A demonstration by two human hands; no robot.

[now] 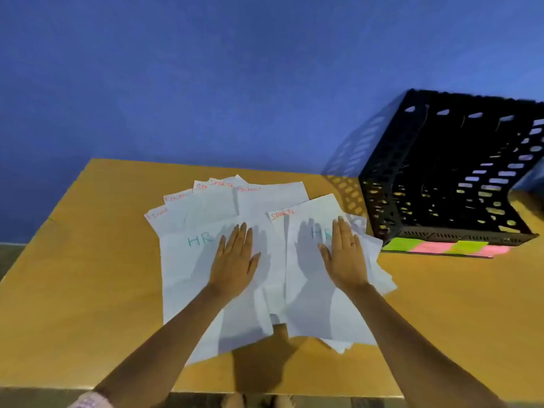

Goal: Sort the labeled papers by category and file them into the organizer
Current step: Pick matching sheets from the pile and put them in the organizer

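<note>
Left hand (235,260), right hand (346,257) flat, fingers spread, holding nothing, pressing papers (188,278); organizer (382,184) right.

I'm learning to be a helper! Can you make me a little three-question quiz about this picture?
1. True or false: papers are already in the black organizer.
2. Which label shows on the sheet beside the left hand? A) HR B) Music C) Art
3. What colours are the sticky notes in front of the organizer?

Key: 1. False, none can be seen in it; the papers lie on the table. 2. A. 3. Green and pink.
</note>
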